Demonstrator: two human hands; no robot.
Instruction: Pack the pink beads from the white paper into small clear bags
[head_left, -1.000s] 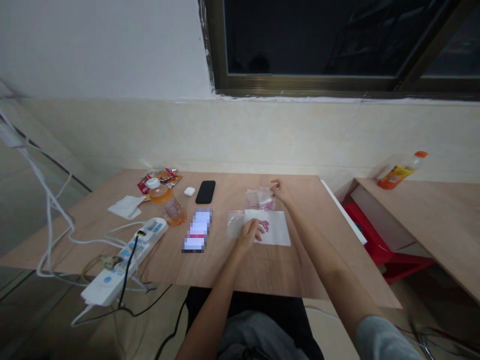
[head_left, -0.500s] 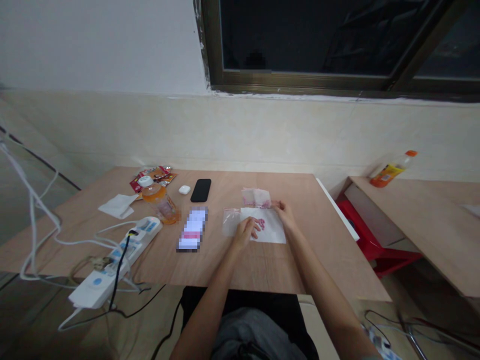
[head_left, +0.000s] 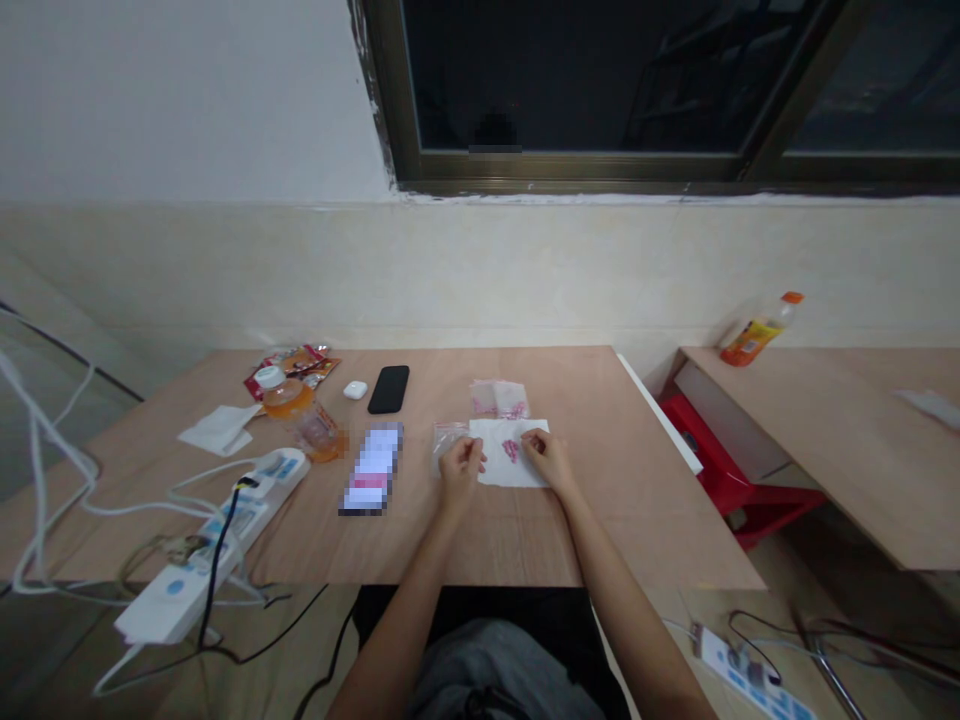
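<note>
A white sheet of paper [head_left: 504, 468] lies on the wooden table [head_left: 600, 530] between my hands, with small pink items [head_left: 511, 451] in a cluster on it. My left hand [head_left: 459, 472] sits at the sheet's left edge, fingers bunched over a clear plastic bag [head_left: 448, 444]. My right hand [head_left: 546, 459] rests its fingertips on the paper just right of the pink items. Beyond the sheet lies a second plastic bag [head_left: 500, 400] with pink contents. Whether either hand pinches anything is hidden by the fingers.
To the left stand an orange drink bottle [head_left: 292, 408], a black phone [head_left: 388, 389], a white earbud case [head_left: 355, 390], a tissue [head_left: 219, 430], snack wrappers [head_left: 291, 365], a pixelated object [head_left: 373, 468] and a power strip [head_left: 214, 545] with cables. A red stool [head_left: 731, 465] stands right of the table.
My right hand has come back from the far bag onto the paper. My left hand has shifted left toward the clear bag. The view has turned slightly, and the far bag lies free.
</note>
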